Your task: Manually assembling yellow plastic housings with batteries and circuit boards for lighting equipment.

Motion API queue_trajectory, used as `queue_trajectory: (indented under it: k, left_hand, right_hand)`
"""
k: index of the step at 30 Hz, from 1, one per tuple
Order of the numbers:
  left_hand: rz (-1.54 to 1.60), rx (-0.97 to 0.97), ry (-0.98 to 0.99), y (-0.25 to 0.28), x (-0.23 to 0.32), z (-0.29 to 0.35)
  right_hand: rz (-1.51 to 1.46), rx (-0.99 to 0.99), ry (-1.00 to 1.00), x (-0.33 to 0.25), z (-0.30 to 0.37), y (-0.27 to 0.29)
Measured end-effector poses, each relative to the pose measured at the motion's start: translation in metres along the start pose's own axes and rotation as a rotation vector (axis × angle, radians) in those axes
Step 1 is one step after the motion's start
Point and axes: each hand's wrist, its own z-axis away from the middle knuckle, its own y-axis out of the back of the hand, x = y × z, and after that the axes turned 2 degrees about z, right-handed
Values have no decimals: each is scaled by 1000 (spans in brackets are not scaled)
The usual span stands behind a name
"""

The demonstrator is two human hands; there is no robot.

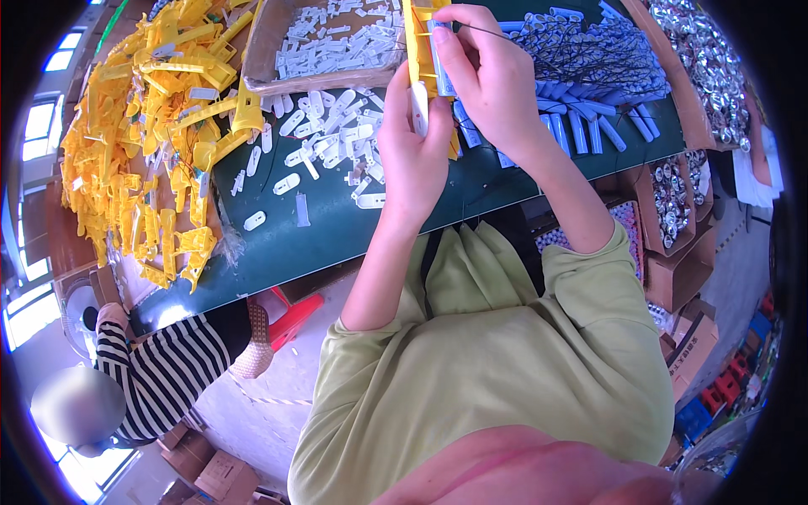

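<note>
Upright between my two hands, over the table's front part, is a yellow plastic housing [414, 38]. My left hand [408, 160] is closed around its lower end, with the thumb beside an oval white plastic piece [419, 108]. My right hand [502, 97] pinches a blue cylindrical battery [440, 63] against the housing's right side. Whether the battery is seated inside cannot be made out. Near my left hand lie many loose white plastic pieces [337, 126]. To the right of my right hand is a pile of blue batteries [581, 50] with black wires.
A heap of yellow housings [143, 143] covers the left of the green table [337, 236]. A shallow tray [328, 82] of small white parts stands behind. Shiny silver parts [707, 59] fill the far right; cardboard boxes [686, 269] stand below. Another person in a striped top [172, 362] sits at left.
</note>
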Motion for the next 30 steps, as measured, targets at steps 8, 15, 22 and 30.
queue_trajectory:
  k: [8, 15, 22, 30]
  left_hand:
    - [-224, 51, -5, 7, -11, -4]
    - [-152, 63, 54, 12, -20, -10]
    - [-171, 113, 22, 31, -31, -17]
    - [214, 158, 127, 104, -5, -14]
  right_hand:
    - [75, -13, -62, 18, 13, -28]
    - [110, 37, 55, 32, 13, -50]
    - [178, 82, 257, 41, 9, -73]
    - [-24, -633, 49, 49, -73, -33]
